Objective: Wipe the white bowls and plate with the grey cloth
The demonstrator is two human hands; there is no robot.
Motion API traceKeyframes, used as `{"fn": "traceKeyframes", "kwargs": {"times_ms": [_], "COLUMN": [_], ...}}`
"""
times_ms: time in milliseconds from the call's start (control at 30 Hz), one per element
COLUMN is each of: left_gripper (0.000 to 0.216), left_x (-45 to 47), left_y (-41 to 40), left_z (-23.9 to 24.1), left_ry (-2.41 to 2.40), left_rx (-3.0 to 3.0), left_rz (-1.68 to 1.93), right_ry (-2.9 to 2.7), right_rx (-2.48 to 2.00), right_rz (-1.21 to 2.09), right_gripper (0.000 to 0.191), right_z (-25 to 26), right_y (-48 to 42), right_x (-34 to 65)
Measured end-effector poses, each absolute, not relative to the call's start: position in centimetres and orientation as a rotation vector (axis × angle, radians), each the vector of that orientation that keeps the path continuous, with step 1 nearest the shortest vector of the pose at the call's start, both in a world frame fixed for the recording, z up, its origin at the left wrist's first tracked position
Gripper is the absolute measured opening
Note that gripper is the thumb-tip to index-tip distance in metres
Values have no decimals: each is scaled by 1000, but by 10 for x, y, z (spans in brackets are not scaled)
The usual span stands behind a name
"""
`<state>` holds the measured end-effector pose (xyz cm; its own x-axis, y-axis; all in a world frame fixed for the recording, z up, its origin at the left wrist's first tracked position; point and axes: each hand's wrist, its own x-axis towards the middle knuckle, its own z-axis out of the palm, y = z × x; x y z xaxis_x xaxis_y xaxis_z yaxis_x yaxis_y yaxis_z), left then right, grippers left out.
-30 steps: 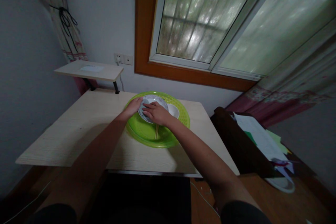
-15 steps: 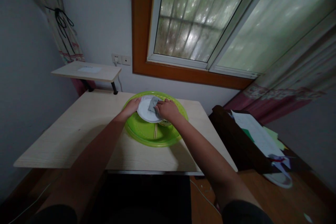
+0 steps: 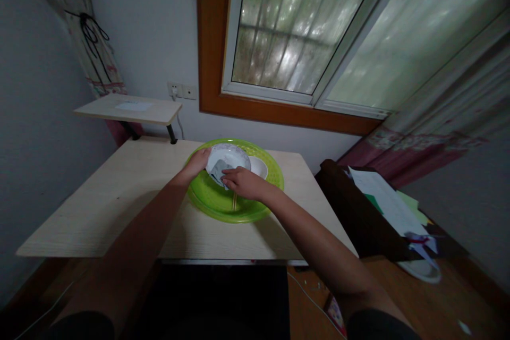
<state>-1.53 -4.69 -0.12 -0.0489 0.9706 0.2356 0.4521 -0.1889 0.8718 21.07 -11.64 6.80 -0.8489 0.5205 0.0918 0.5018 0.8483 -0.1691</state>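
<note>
My left hand [image 3: 198, 162] is closed on the left edge of a white plate [image 3: 231, 153] with a patterned rim. A grey cloth [image 3: 218, 168] lies against the near left part of the plate, and my right hand [image 3: 241, 181] presses it there with closed fingers. Beneath the plate is a round green tray [image 3: 211, 204] with a raised rim. To the right of the plate, a white bowl [image 3: 259, 167] sits in the tray, partly covered. Below my right hand a pair of chopsticks [image 3: 234, 202] shows, its upper part hidden.
The tray stands on a pale wooden table [image 3: 131, 196]. A small raised shelf [image 3: 159, 111] with a paper on it is at the back left. Right of the table stands a dark brown piece of furniture [image 3: 350, 207] with papers on top.
My right hand and the cloth have moved from the plate's right side to its near left edge. The white bowl, mostly hidden before, now shows.
</note>
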Motion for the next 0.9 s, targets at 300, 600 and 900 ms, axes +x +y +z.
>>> {"fn": "traceKeyframes", "kwargs": {"times_ms": [300,600,900], "left_gripper": [48,49,49], "left_x": [-13,-13,-13], "left_y": [-51,-48,-54], "left_z": [5,4,7], "left_ry": [1616,1605,1566], "left_rx": [1686,1653,1638], "left_rz": [1164,1129,1153], "right_ry": [-2791,-2714,-2716], "right_rx": [-888,-1141,-1301], "right_rz": [-74,-317,-433], "right_gripper": [37,40,40], "right_z": [49,57,63], "right_y": [-92,-76,-78], "right_x": [177,178,205]}}
